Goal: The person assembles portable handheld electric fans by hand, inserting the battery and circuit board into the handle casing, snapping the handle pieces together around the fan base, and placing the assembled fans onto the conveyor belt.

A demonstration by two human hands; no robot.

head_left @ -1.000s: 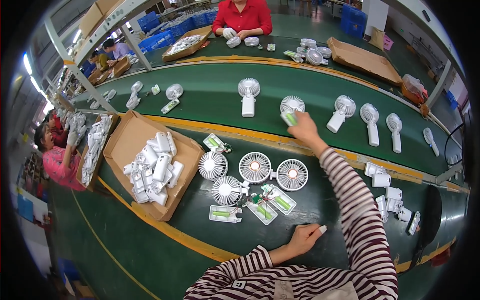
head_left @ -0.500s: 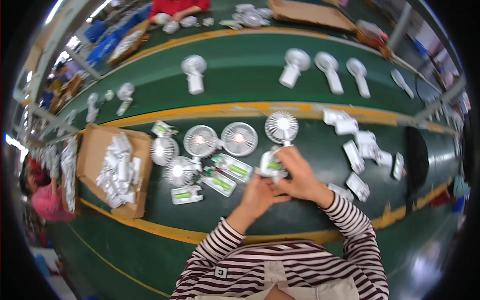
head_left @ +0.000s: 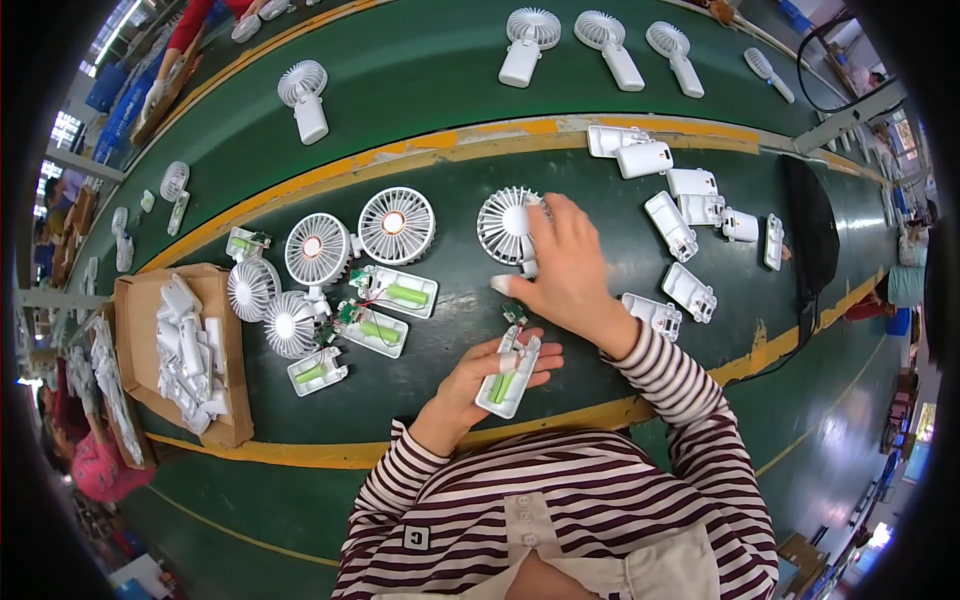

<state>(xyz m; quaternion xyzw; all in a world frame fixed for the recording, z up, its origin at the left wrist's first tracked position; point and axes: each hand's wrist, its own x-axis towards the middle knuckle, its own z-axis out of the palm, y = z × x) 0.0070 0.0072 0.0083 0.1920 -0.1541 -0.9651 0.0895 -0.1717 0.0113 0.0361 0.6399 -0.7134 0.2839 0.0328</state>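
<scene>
My left hand point(head_left: 462, 385) holds a white fan handle half point(head_left: 518, 372), its thumb over the shell and its fingers beneath. A green battery point(head_left: 501, 388) lies inside, and a small green circuit board point(head_left: 514, 315) sticks out at the top. My right hand point(head_left: 578, 265) is stretched over the right edge of a white round fan head point(head_left: 503, 226) on the table, thumb and fingers apart. White wrapping covers its thumb tip. Whether those fingers press on the fan is hard to tell. To the left lie fan heads point(head_left: 397, 224) wired to opened handle halves point(head_left: 405, 292) with batteries.
A cardboard box point(head_left: 238, 360) of white plastic parts stands at left. White handle shells point(head_left: 670, 226) are scattered at right, near a black object point(head_left: 810, 225). Beyond the yellow edge, a green belt point(head_left: 430, 90) carries assembled handheld fans point(head_left: 530, 45). A co-worker's red sleeve point(head_left: 190, 25) shows far left.
My right hand has left the handle half and moved up to the fan head. My left hand now holds the handle half alone, lower and nearer to me. The whole view has shifted.
</scene>
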